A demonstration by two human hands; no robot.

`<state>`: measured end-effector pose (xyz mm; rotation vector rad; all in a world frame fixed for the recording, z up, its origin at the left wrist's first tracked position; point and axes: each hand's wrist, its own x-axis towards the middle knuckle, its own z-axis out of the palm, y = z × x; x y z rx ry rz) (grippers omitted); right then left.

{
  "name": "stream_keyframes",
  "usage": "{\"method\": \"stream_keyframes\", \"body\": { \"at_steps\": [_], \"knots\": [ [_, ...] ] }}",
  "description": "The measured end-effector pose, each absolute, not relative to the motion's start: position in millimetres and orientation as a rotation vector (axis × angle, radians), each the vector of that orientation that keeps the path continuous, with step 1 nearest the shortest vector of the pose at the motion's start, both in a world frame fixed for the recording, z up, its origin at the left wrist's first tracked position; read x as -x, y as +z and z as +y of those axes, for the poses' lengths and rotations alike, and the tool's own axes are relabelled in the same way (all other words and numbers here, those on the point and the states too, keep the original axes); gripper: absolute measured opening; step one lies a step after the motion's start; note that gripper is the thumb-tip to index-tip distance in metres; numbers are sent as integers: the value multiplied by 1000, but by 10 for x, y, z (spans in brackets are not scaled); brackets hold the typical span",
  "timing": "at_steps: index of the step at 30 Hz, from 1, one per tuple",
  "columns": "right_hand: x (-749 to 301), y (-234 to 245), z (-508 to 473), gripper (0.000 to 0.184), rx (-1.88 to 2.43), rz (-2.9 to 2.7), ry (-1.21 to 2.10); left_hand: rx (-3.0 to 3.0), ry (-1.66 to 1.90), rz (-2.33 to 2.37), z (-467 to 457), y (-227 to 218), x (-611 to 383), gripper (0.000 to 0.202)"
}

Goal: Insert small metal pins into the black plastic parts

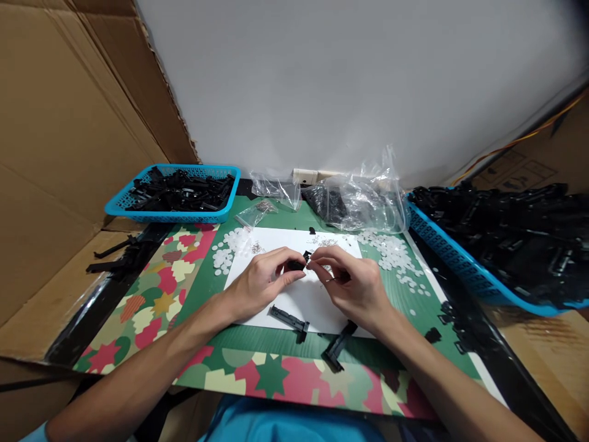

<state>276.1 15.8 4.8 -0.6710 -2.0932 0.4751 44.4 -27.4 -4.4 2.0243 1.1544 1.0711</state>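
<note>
My left hand [267, 276] pinches a small black plastic part [296, 265] between thumb and fingers, above a white sheet [257, 307]. Close against that part, my right hand [352, 279] is closed in a pinch; what its fingertips hold is too small to name. A thin dark line shows under the right fingers, its kind unclear. Below the hands lie two long black plastic parts, one on the sheet's lower edge [289, 319] and another [339, 348] nearer me. Tiny metal pieces [324, 243] are scattered on the sheet beyond my hands.
White discs lie in a left pile [225, 255] and a right pile [391, 252]. Blue baskets of black parts stand at left [225, 215] and right [478, 279]. Clear plastic bags [363, 199] rest at the back, by the wall. Cardboard [69, 110] rises on the left.
</note>
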Motion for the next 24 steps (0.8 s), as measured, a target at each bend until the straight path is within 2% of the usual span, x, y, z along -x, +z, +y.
{"method": "stream_keyframes", "body": {
  "at_steps": [8,12,17,24],
  "knots": [
    [-2735,22,117,14,685,-2148,478,-1953,1057,1185,-278,-48,-477,13],
    [-2741,111,123,1,719,-2115,598,-1956,1118,1209,-282,-22,-486,8],
    [-2736,224,136,11,760,-2083,787,-1953,1228,1224,-279,-27,-469,10],
    [-2693,210,120,13,784,-1997,898,-2049,1245,1159,-285,-30,-459,8]
  ]
}}
